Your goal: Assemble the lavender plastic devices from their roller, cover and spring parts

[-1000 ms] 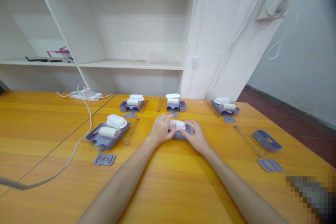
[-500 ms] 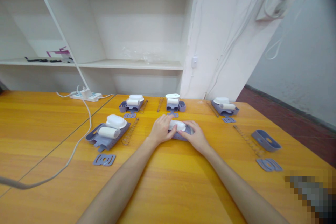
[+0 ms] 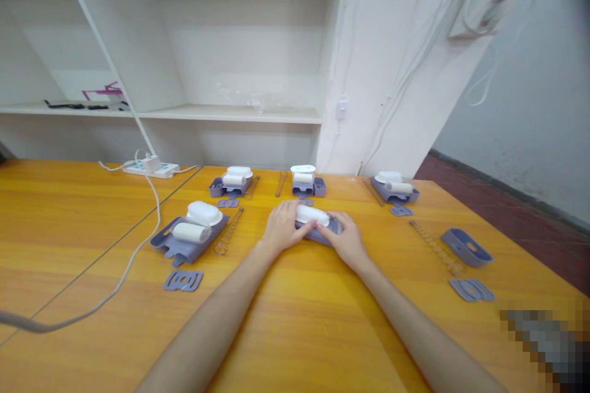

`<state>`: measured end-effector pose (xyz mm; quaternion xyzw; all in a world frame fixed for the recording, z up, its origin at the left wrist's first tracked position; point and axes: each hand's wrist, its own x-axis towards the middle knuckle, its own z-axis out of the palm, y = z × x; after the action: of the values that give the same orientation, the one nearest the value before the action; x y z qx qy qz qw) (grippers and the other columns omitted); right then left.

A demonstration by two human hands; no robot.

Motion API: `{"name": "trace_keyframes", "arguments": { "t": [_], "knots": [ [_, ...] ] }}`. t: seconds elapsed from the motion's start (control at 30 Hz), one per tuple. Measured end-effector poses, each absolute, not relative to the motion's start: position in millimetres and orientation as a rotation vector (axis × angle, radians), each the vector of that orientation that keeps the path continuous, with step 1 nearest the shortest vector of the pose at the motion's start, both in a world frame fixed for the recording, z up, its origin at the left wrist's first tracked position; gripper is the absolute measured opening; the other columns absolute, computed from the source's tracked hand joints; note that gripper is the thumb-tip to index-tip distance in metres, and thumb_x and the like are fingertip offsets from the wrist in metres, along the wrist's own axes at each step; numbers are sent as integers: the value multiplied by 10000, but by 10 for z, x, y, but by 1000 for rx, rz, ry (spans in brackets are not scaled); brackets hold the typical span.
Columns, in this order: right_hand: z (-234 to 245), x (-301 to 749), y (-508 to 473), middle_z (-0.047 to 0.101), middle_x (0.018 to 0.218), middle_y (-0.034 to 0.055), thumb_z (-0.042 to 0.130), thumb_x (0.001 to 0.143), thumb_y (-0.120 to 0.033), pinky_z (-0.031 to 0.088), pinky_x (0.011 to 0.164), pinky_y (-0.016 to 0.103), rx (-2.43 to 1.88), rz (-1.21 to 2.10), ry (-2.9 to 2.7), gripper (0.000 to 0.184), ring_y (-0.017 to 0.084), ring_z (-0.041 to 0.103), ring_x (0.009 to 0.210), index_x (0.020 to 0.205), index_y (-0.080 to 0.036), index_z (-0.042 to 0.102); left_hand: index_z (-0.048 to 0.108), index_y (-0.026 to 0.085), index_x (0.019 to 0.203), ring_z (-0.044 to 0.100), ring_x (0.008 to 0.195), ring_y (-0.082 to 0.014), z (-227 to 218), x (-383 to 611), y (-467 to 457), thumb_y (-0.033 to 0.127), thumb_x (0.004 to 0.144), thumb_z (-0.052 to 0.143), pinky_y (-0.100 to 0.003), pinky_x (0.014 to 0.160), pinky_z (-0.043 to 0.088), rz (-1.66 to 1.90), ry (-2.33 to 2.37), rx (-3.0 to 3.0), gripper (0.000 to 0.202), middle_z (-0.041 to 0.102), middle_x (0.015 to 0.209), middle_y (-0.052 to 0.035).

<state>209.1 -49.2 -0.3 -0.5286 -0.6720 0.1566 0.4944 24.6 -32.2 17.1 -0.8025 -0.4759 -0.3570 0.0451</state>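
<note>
1. left hand (image 3: 283,225): one, half-curled, its grip closed round the left end of the white bristled piece (image 3: 311,215), thumb along the near side.
2. right hand (image 3: 348,238): one, half-curled, set at the right end of the same piece, thumb tip near the other thumb; fingertips behind could not be told.
3. white bristled piece: one, on top of the purple-grey housing (image 3: 320,236), mid-table, between both hands; how firmly it sat could not be told.
4. risk, tilt: uneven thumb pressure might have tipped the piece or skidded it off the housing.
5. risk, slide: a hard push might have driven the housing over the smooth table (image 3: 286,331) into the slotted plate (image 3: 306,202) just beyond the fingers.
6. risk, knock: a wide sweep might have caught the left spring (image 3: 230,230) or the right spring (image 3: 436,245), both loose.
7. edges: the table's right edge ran slantwise past the open box (image 3: 465,256), the part nearest to it; the far edge lay behind the back row.
8. room: most lay toward the wearer, between the forearms; least lay ahead, before the middle set (image 3: 303,178).
</note>
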Motion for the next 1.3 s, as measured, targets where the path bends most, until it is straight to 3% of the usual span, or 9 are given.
{"name": "trace_keyframes", "arguments": {
  "t": [0.27, 0.53, 0.77, 0.97, 1.3],
  "knots": [
    [-41, 2113, -453, 626, 1032, 89, 640, 694, -498, 420, 877, 394, -1323, 371, -1593, 450, 244, 556, 974, 1025, -194, 633, 545, 188, 910, 594, 829, -230, 147, 246, -322, 669, 661, 561, -316, 731, 437, -1230, -1598, -2354, 542, 624, 866, -78],
    [-56, 2160, -436, 616, 1026, 93, 627, 701, -504, 416, 878, 397, -1355, 360, -1548, 466, 241, 555, 964, 1042, -187, 634, 570, 195, 957, 595, 811, -194, 147, 208, -256, 584, 553, 706, -282, 700, 447, -1429, -1599, -2672, 577, 640, 906, -39],
    [-98, 2180, -400, 599, 1013, 88, 643, 685, -500, 408, 886, 393, -1355, 360, -1567, 473, 235, 541, 969, 1029, -175, 635, 576, 153, 955, 588, 815, -179, 80, 206, -174, 457, 478, 797, -270, 704, 444, -1822, -1645, -2858, 607, 644, 903, -50],
    [-82, 2190, -403, 592, 1002, 86, 625, 704, -498, 406, 887, 402, -1351, 392, -1587, 460, 241, 541, 963, 1043, -187, 630, 544, 134, 985, 495, 533, -98, 20, 227, -148, 450, 464, 806, -198, 497, 344, -1916, -1875, -2855, 663, 534, 571, 50],
    [-80, 2196, -402, 570, 984, 81, 611, 717, -494, 410, 880, 406, -1346, 412, -1585, 444, 239, 536, 940, 1036, -185, 636, 551, 132, 969, 491, 503, -93, -3, 253, -132, 427, 440, 819, -190, 473, 325, -2036, -1944, -2819, 663, 533, 548, 54]
  ]
}}
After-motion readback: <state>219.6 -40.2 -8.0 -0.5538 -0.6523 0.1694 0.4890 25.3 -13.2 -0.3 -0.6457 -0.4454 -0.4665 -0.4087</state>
